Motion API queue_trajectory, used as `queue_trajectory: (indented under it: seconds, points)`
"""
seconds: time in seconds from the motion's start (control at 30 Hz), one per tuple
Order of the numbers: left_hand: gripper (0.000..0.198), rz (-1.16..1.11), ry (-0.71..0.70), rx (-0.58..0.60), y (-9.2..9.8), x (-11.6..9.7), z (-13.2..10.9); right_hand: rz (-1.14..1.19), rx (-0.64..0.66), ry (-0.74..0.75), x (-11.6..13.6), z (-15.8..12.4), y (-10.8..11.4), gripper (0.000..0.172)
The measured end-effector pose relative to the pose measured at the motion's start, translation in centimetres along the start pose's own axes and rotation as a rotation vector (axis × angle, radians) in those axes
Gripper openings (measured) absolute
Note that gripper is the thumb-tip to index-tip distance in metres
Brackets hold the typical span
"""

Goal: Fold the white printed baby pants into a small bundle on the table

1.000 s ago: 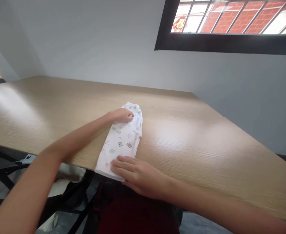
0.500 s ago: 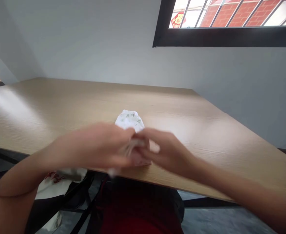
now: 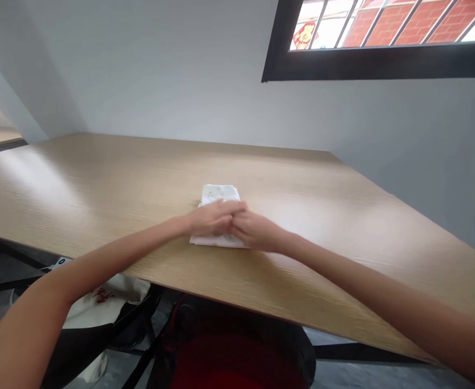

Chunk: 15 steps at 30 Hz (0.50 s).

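On the wooden table (image 3: 342,216), the folded white cloth (image 3: 219,193) lies under both hands; left hand (image 3: 212,218) and right hand (image 3: 253,232) meet, fingers curled together, pressing its near half.

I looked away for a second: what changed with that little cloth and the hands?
The cloth went from a long strip hanging over the near edge to a short folded square farther in. Both hands, left and right, now press it together. The table stayed put.

Bare wooden table (image 3: 99,183) lies open all around the folded cloth (image 3: 220,193); only the wall (image 3: 180,81) bounds the far edge.
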<state>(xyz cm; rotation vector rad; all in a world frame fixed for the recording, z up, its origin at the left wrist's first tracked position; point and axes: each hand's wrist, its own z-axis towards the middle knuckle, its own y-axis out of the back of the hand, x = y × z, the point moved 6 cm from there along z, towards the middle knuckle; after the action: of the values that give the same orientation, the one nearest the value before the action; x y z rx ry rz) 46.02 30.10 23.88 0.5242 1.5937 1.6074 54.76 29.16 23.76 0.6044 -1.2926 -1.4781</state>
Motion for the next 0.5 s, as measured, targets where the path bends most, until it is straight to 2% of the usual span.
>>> queue_trajectory:
  seconds: [0.07,0.1,0.17,0.27,0.33,0.4,0.5]
  points:
    - [0.047,-0.014,-0.069,0.149,-1.6,-0.3,0.1,-0.039,0.086,0.018,1.1,-1.5,-1.5,0.039]
    - [0.044,0.006,-0.062,0.171,-1.9,0.5,0.6,-0.062,0.130,0.023,1.5,-2.1,-2.0,0.043]
    - [0.043,0.074,0.049,0.126,-1.2,3.9,2.3,-0.079,0.208,0.034,2.3,-3.0,-2.6,0.047]
    - [0.049,0.198,0.325,0.009,1.1,10.3,4.4,-0.005,0.292,0.009,3.3,-3.8,-2.3,0.047]
    - [0.048,0.263,0.423,-0.046,2.5,12.4,4.7,0.041,0.307,-0.050,3.4,-4.1,-1.8,0.047]
    - [0.047,0.297,0.442,-0.095,3.4,11.8,4.1,0.031,0.290,-0.099,3.1,-4.0,-1.1,0.048]
    - [0.051,0.328,0.460,-0.134,3.7,7.7,1.7,-0.051,0.181,-0.054,2.4,-3.4,0.3,0.051]
